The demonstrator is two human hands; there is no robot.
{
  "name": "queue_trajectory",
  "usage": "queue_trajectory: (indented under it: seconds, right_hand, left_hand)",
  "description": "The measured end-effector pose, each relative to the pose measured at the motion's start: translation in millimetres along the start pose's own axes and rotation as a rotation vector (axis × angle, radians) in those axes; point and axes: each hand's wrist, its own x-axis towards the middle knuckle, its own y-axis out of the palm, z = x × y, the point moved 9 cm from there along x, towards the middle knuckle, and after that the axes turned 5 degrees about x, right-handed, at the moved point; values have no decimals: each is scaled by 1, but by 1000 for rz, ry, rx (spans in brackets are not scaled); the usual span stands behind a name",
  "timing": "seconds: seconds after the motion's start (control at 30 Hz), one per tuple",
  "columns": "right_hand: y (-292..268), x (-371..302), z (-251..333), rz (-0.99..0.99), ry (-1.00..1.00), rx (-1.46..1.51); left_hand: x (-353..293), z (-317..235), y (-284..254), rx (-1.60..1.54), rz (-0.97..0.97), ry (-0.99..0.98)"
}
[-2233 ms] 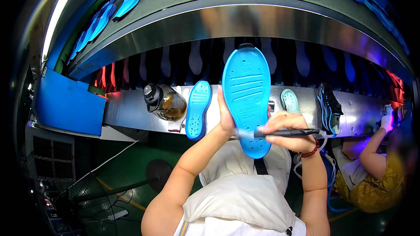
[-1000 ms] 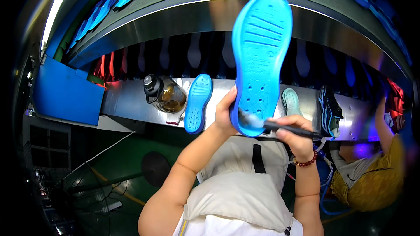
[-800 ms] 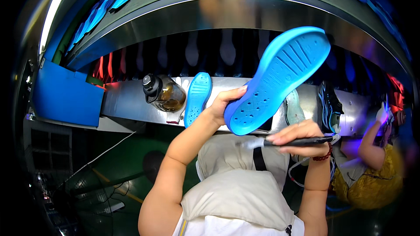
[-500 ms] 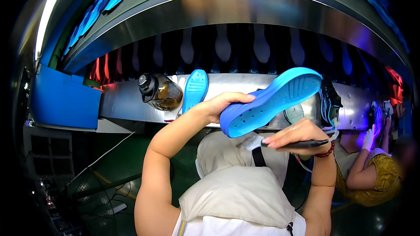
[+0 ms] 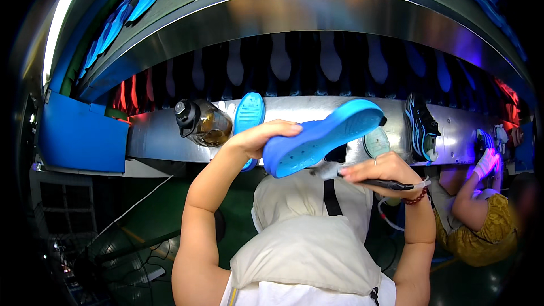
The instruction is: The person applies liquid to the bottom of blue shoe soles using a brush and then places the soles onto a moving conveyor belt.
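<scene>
My left hand (image 5: 266, 135) is closed round the heel end of a blue shoe sole (image 5: 334, 134), thumb on its side wall. The sole is tilted, so its hollow inner face shows in part. In my right hand (image 5: 382, 170) is a brush (image 5: 391, 185) with a black handle; a thin tube runs from the handle's rear by my wrist. Its pale bristles sit at the sole's lower edge; whether they touch is not clear. A second blue sole (image 5: 249, 111) lies on the metal bench behind my left hand.
A dark-lidded bottle (image 5: 204, 124) of brown liquid stands left on the metal bench (image 5: 153, 136). Toward the right are a pale green, roundish thing (image 5: 376, 142) and a black shoe (image 5: 421, 128) with blue lines. Soles line the dark opening behind. A gloved co-worker (image 5: 481, 215) sits right.
The sole in my left hand has shifted left and turned, showing less of its inner face. My right hand has brought the brush up nearer its lower edge.
</scene>
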Motion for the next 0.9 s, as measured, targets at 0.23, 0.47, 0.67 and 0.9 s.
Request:
queue_trajectory:
  seconds: [0.23,0.47,0.67,0.9]
  right_hand:
    - [-28,3,-23,-283,-40,76]
    - [-30,1,24,-337,-149,169]
    - [-19,20,-65,-569,188,413]
    - [22,33,9,-373,-213,-259]
  left_hand:
    - [-12,-6,-15,-193,-126,53]
    - [-8,-7,-54,-552,147,655]
    - [45,0,9,-808,153,570]
    - [51,8,-13,-704,-12,604]
